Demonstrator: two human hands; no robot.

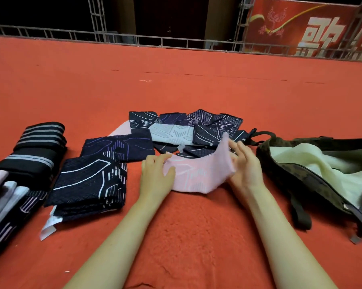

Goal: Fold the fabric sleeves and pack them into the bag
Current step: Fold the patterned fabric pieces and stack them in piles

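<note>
Pink sleeve (193, 174) on red carpet (176, 90), mid-fold. Left hand (155, 174) presses one end flat, fingers straight; right hand (241, 163) pinches lifted end. Bring edges square before creasing. Bag (284, 172) just right.

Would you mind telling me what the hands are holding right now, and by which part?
The pink sleeve: the right hand lifts its right end, and the left hand presses its left end onto the red cloth.
</note>
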